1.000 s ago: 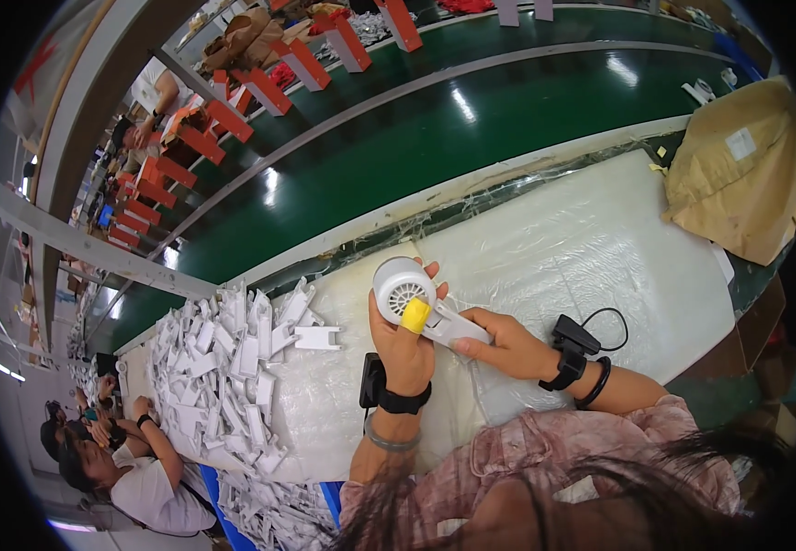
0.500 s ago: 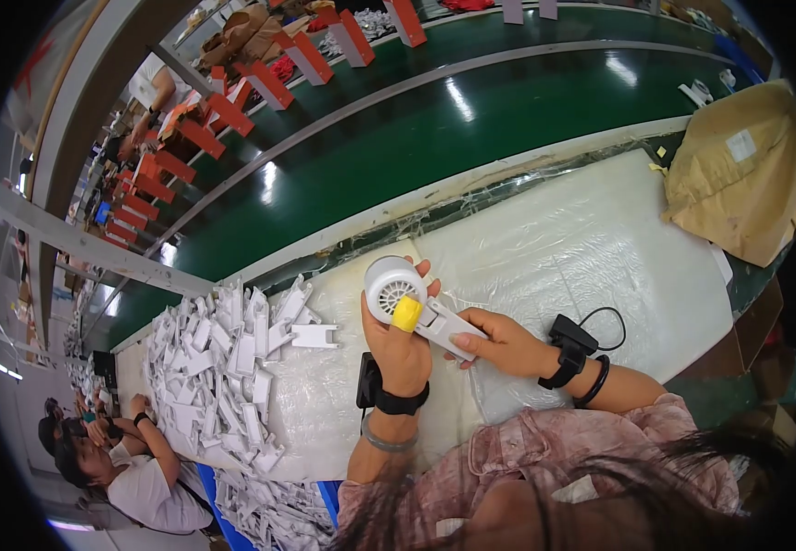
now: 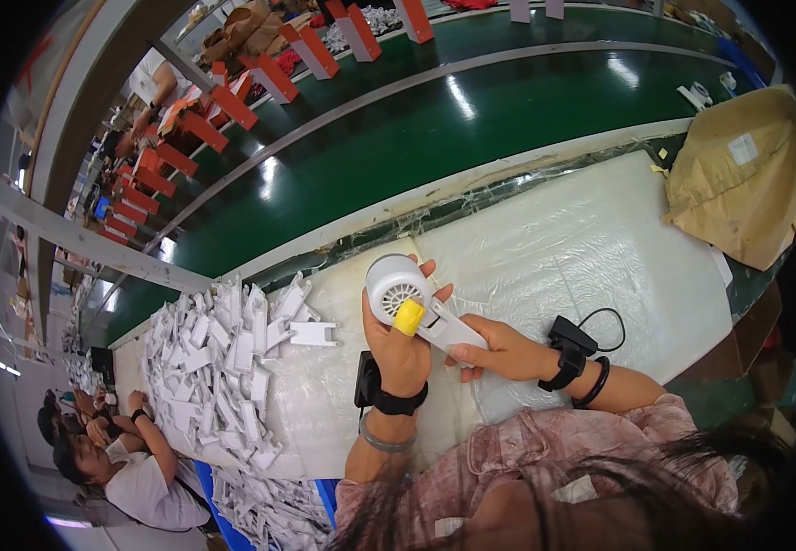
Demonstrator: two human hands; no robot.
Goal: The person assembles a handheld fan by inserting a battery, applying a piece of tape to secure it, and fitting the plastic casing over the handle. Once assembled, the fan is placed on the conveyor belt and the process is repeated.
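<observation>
White plastic fan housing (image 3: 396,286) grasped in left hand (image 3: 400,344), its handle (image 3: 451,329) gripped by right hand (image 3: 499,349), above plastic-covered table (image 3: 582,257)

Head view, single: wide fisheye worn on the person's head, looking steeply down and forward over the desk (image 3: 600,248). The person's own forearms enter from the lower edge, with the hands, left (image 3: 400,342) and right (image 3: 499,349), close beneath the lens near centre. The far field takes in the green conveyor belt (image 3: 471,119) beyond the desk. Straight edges bow toward the dark circular rim. There is no second view to share ground with.
</observation>
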